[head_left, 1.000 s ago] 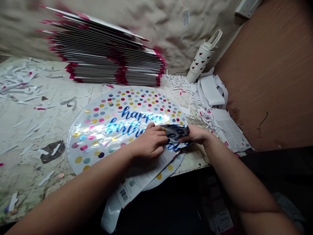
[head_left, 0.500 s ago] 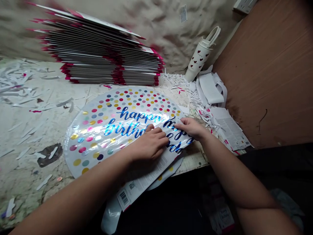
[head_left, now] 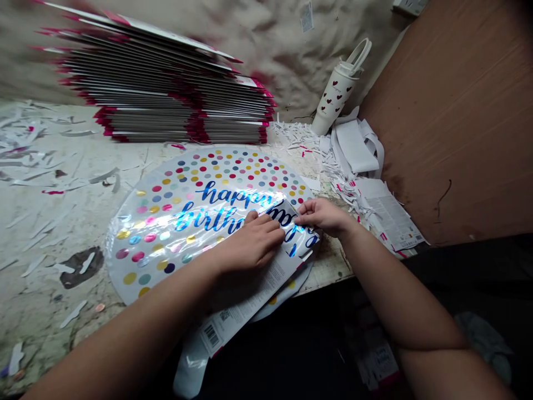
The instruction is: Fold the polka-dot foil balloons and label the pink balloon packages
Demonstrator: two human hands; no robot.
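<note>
A flat round foil balloon, white with coloured dots and blue "happy birthday" lettering, lies on the worktable. Across its lower right slants a printed card bearing a barcode. A folded, blue-lettered piece of foil shows at the card's upper end. Curled fingers of my left hand press down over the card and foil; what lies under them is partly hidden. To its right, my right hand pinches the right edge of the folded foil between thumb and fingers.
Behind the balloon rises a tall leaning stack of pink-edged cards. A white tumbler with hearts stands at the back right, near paper strips and a printed sheet. Paper scraps litter the left. A brown panel bounds the right.
The folded foil's right side has shifted a little left and narrowed, its lettering bending differently. My right hand has moved slightly left with it; my left hand stays on the card.
</note>
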